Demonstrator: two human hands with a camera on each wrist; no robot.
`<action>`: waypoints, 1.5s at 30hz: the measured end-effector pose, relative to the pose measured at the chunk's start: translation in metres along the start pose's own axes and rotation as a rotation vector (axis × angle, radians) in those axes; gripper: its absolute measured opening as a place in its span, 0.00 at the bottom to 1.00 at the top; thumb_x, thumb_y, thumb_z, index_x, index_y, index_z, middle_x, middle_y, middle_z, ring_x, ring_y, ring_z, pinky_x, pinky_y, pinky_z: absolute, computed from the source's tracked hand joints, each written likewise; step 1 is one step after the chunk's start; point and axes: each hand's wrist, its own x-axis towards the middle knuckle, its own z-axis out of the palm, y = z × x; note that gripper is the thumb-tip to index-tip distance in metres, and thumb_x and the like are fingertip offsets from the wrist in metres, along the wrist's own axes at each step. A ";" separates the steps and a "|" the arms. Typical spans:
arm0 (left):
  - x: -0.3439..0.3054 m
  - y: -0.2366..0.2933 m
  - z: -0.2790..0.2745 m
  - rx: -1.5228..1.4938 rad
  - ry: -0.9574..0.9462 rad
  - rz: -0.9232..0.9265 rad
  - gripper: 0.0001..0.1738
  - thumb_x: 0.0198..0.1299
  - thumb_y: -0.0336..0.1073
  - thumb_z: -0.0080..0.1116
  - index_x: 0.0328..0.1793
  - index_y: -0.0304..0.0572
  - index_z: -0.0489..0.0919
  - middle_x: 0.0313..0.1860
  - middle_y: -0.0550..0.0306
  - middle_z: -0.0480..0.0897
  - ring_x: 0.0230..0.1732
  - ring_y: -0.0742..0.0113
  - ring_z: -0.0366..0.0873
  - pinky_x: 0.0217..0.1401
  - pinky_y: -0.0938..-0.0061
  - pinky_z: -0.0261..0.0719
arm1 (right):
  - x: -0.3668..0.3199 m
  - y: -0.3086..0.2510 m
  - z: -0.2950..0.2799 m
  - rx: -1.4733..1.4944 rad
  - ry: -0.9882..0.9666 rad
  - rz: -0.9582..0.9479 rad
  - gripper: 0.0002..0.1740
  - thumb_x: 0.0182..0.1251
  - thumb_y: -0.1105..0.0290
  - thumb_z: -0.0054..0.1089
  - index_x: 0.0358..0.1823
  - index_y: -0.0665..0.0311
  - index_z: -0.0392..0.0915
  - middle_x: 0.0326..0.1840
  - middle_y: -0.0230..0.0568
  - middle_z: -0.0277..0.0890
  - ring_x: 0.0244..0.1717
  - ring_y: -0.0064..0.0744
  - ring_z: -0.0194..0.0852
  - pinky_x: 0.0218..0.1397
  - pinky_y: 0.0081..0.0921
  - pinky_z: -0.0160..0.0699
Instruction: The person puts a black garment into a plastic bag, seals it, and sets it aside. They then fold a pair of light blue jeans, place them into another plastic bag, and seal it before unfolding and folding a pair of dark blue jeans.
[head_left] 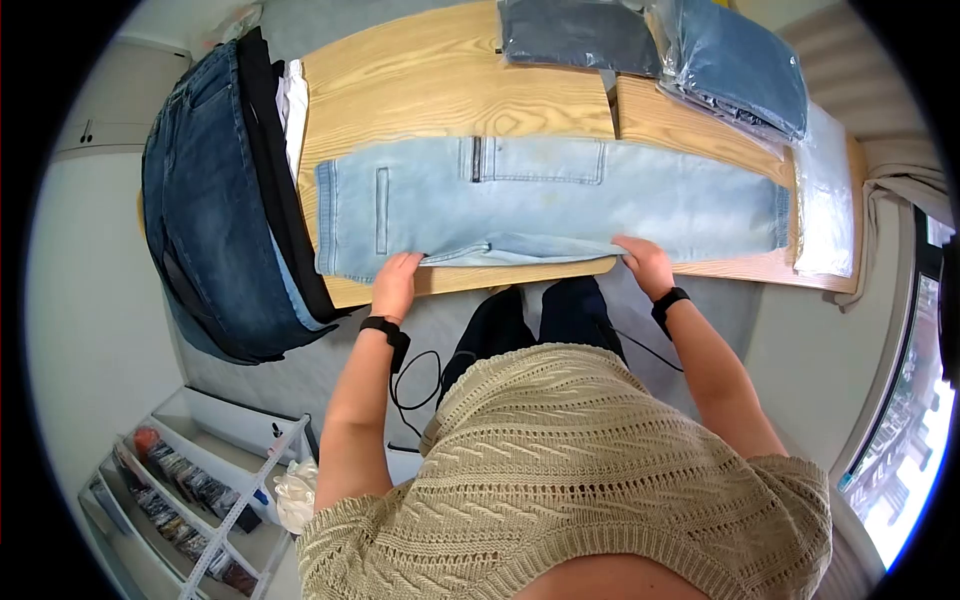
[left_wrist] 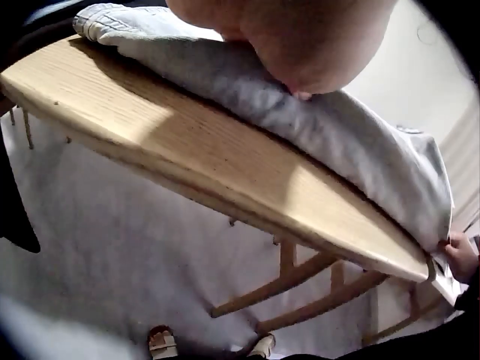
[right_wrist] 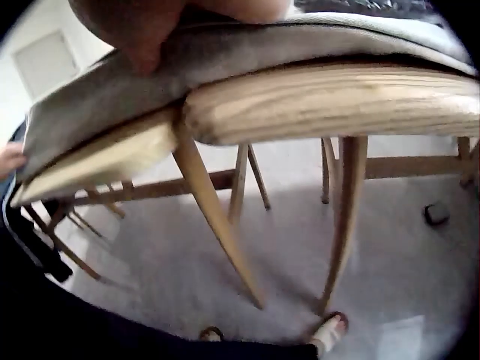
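A pair of light-blue jeans (head_left: 690, 200) lies lengthwise across the wooden table, folded flat, with its elastic waistband (head_left: 327, 215) at the left and a gathered cuff (head_left: 782, 218) at the right. A zipped pocket shows on the upper face. Along the near edge, my left hand (head_left: 397, 284) pinches the denim close to the waistband end. Farther right on that edge, my right hand (head_left: 649, 266) pinches it too. Between them the cloth is drawn into a loose, creased fold. The left wrist view shows the denim (left_wrist: 330, 135) running along the table edge.
Dark blue jeans (head_left: 195, 210) and black garments are piled at the table's left end. Bagged clothes (head_left: 735, 60) lie at the back right, with a clear plastic bag (head_left: 825, 200) nearer. Two wooden tabletops (head_left: 410, 80) meet at a seam. A shelf unit (head_left: 200, 500) stands lower left.
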 end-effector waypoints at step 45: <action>0.041 0.097 0.039 -0.025 -0.076 0.124 0.32 0.59 0.36 0.53 0.68 0.31 0.61 0.71 0.44 0.60 0.72 0.49 0.56 0.71 0.58 0.56 | 0.122 -0.133 0.120 -0.199 0.117 -0.178 0.11 0.64 0.60 0.53 0.29 0.59 0.72 0.26 0.39 0.76 0.31 0.42 0.76 0.31 0.37 0.74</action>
